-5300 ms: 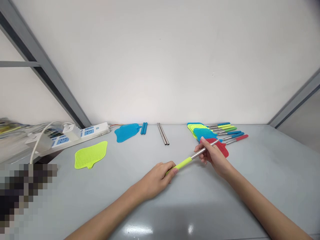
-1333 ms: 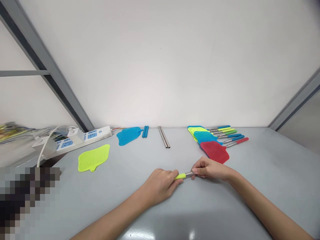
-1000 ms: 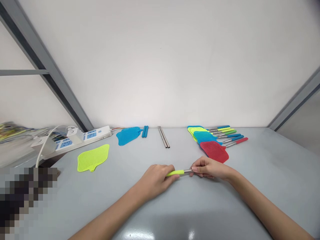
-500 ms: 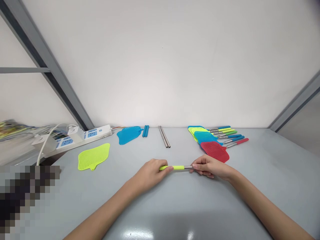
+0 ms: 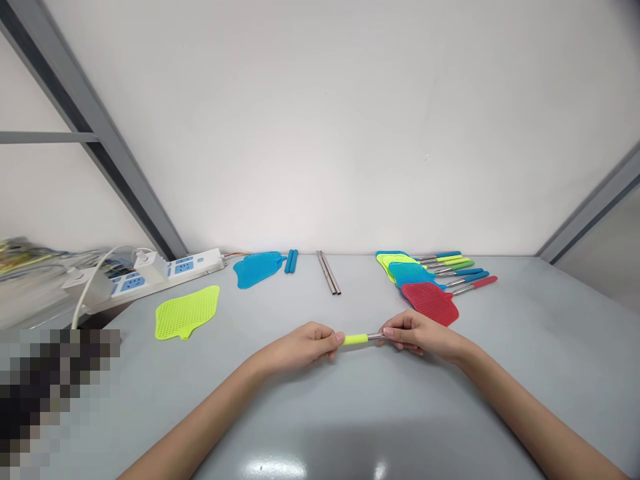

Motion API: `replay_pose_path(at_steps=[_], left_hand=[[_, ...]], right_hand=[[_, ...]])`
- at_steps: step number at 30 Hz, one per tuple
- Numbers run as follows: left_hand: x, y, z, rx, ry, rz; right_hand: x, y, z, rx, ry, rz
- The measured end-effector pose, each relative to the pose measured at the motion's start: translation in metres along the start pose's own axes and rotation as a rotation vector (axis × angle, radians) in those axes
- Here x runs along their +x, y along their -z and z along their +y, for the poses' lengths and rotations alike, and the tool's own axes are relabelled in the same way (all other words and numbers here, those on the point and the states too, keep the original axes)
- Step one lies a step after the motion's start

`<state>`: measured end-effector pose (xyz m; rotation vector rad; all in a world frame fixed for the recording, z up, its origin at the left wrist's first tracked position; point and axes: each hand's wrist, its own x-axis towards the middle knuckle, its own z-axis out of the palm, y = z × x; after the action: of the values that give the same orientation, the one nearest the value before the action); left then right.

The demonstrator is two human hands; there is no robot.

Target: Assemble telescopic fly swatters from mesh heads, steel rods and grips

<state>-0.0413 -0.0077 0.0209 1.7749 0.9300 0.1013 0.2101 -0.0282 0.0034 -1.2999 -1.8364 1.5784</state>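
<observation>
My left hand (image 5: 313, 343) pinches the yellow-green grip sleeve (image 5: 355, 340), its thumb lying along the near side. Out of the sleeve's right end comes a silver metal rod (image 5: 376, 337), and my right hand (image 5: 413, 332) holds that rod between thumb and fingertips. The piece lies nearly level just over the grey table; its far right end is hidden by my right fingers. To the left, a yellow-green fly swatter head (image 5: 187, 313) rests flat by itself. Two bare metal rods (image 5: 329, 272) lie side by side behind my hands.
Blue swatter heads (image 5: 257, 269) and two blue grip sleeves (image 5: 291, 261) lie at the back left. Several assembled fly swatters overlap at the back right, a red swatter (image 5: 430, 303) nearest my right hand. A white power strip (image 5: 200, 265) with plugs and cables runs along the left edge.
My left hand has regripped the yellow-green sleeve, its fingers now covering the left end that stuck out before. The sleeve's left part has dipped slightly; my right hand has barely moved.
</observation>
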Motion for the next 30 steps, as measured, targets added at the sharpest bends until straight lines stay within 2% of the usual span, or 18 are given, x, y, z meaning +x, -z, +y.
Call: replay_pose_path(at_steps=[7, 10, 14, 18, 24, 30], left_hand=[[-0.002, -0.005, -0.001, -0.059, 0.045, -0.054], [-0.001, -0.008, -0.002, 0.028, 0.054, -0.001], [0.001, -0.013, -0.004, 0.192, -0.044, 0.112], [0.001, -0.014, -0.005, 0.318, -0.126, 0.160], [-0.002, -0.021, -0.003, 0.523, -0.235, 0.256], [-0.001, -0.033, -0.004, 0.883, -0.385, 0.359]], right_hand=[[-0.002, 0.000, 0.000, -0.059, -0.056, -0.039], [-0.003, 0.000, -0.002, -0.125, -0.076, -0.037], [-0.005, -0.001, -0.003, -0.172, -0.042, -0.032], [-0.007, -0.004, -0.005, -0.151, -0.001, -0.097], [-0.007, -0.007, -0.004, -0.036, -0.004, -0.114], [-0.005, -0.005, -0.001, 0.085, -0.016, -0.165]])
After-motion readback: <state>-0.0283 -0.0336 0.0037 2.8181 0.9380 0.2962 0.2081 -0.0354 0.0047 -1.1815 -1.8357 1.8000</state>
